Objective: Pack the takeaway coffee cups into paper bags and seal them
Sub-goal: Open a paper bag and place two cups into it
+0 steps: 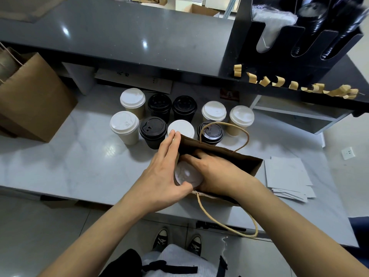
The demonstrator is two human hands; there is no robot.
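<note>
Inside the paper bag [245,162], right grip [215,172] steadies the light, crushable white-lidded cup [186,175]; left grip [165,170], fingers straight, spreads the floppy rim.

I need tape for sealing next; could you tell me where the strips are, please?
The tape strips hang in a row along the dark shelf edge at upper right, below the black lid rack.

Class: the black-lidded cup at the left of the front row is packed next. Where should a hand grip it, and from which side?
Grip the black-lidded cup around its body just under the lid, coming from the near side. It stands upright, neighbours flank it closely, and only its near face looks clear.
</note>
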